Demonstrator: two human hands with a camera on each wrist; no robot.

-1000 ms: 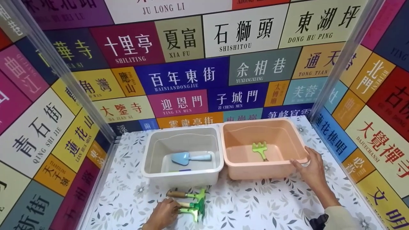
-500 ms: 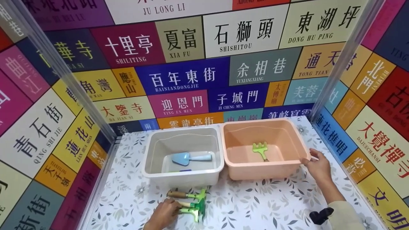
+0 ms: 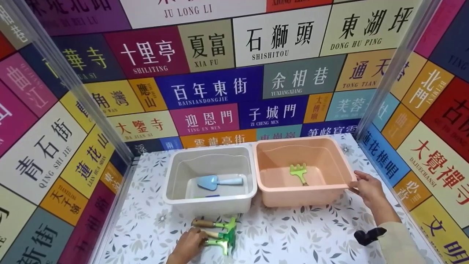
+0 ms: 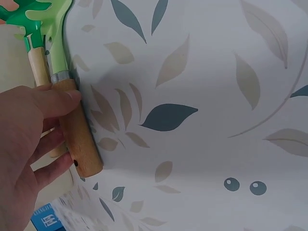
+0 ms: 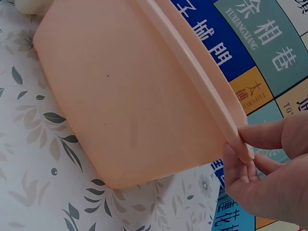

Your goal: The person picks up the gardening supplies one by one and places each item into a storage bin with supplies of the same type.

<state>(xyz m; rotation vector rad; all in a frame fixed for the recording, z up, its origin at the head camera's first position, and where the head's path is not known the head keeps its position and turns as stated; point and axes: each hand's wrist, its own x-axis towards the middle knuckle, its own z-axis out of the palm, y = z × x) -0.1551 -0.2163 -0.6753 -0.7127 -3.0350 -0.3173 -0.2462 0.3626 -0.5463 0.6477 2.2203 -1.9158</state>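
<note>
My left hand (image 3: 189,245) pinches the wooden handle (image 4: 83,130) of a light green hand rake (image 3: 221,245) low at the table's front. In the left wrist view, the thumb lies over this handle. A dark green rake (image 3: 229,234) lies close behind it, its pale handle (image 4: 38,66) partly behind the hand. Another green tool (image 3: 227,223) with a wooden handle lies farthest from me. My right hand (image 3: 370,189) pinches the front right rim corner of a peach plastic basin (image 3: 304,196), thumb and fingers on either side of the rim. Inside that basin lies a light green rake (image 3: 298,171).
A light grey basin (image 3: 210,207) stands against the peach one on its left. It holds a blue trowel (image 3: 209,182) and a partly hidden purple and green item (image 3: 210,195). Walls with coloured sign panels (image 3: 216,86) enclose the leaf-patterned table (image 3: 293,234).
My right hand has shifted right along the peach basin's front rim to its corner and now pinches there. The left hand and the tools have stayed almost in place.
</note>
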